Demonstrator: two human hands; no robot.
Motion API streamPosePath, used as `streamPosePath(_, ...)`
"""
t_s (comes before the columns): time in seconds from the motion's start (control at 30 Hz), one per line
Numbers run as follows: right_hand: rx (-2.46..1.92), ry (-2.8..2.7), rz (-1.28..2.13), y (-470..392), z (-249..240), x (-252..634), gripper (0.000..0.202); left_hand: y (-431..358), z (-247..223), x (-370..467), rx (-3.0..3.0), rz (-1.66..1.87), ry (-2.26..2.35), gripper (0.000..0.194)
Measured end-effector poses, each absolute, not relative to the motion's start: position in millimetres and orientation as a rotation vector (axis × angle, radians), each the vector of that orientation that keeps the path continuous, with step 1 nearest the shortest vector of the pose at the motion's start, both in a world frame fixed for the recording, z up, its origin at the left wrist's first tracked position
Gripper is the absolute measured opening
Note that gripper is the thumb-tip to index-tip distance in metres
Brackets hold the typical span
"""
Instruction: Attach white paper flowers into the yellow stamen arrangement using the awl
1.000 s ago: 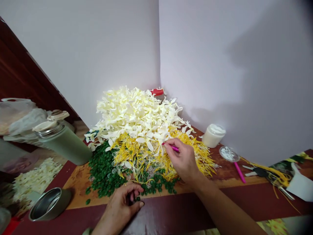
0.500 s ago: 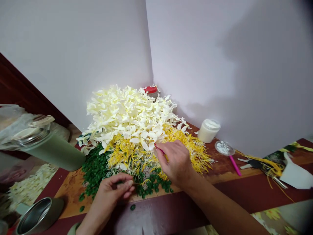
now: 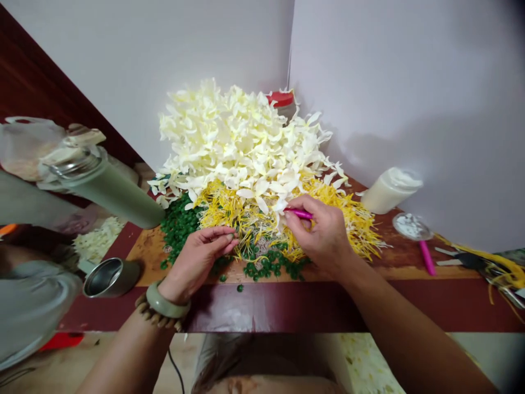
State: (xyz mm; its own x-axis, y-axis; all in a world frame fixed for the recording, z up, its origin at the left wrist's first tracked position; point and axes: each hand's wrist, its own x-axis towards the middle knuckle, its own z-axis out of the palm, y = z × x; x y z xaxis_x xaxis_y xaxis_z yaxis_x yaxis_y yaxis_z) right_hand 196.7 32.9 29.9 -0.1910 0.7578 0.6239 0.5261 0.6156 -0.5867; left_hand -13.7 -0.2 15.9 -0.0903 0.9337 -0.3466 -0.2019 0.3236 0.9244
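My right hand (image 3: 322, 230) is closed round a magenta pen-like tool (image 3: 301, 213), its tip at the front of a heap of white artificial petals (image 3: 246, 131). My left hand (image 3: 200, 254) pinches thumb and fingers together low in front of the heap. What sits in that pinch is too small to make out. Between and behind the hands lie yellow-and-white stamen strands (image 3: 217, 202). Small green cup-shaped pieces (image 3: 180, 221) are piled beside my left hand, and more green pieces (image 3: 274, 262) are scattered between the hands.
At left stand a tall green tumbler (image 3: 118, 191) and a metal-lined cup (image 3: 117, 276). A white jar (image 3: 391, 189), a small dish of white paste (image 3: 411, 225), a magenta stick (image 3: 427, 257) and keys (image 3: 467, 260) lie right. Behind the petals is a red-lidded jar (image 3: 281, 99). Another person's leg (image 3: 36, 301) shows at left.
The view has tilted down, so the table sits higher and both forearms show more. More of the magenta tool is visible in my right hand. My left hand keeps its pinch.
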Motion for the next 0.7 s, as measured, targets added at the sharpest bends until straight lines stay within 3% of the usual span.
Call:
streamPosePath(0.2,-0.939,-2.033,0.455,27.8,27.2,188.3,0.012,5.2,17.8,-7.2,0.722,1.129,1.266,0.017)
streamPosePath(0.37,-0.978,-2.056,0.445,30.2,24.4,189.8,0.012,-1.2,26.9,-21.0,0.958,0.886,1.375,0.040)
streamPosePath(0.53,-1.010,-2.040,0.429,30.4,25.4,191.3,0.011,-20.4,15.4,-52.4,1.268,0.789,1.523,0.015)
streamPosePath(0.7,-1.028,-2.027,0.432,30.4,25.1,190.6,0.011,-36.0,-2.6,-61.8,1.356,0.629,1.523,0.016)
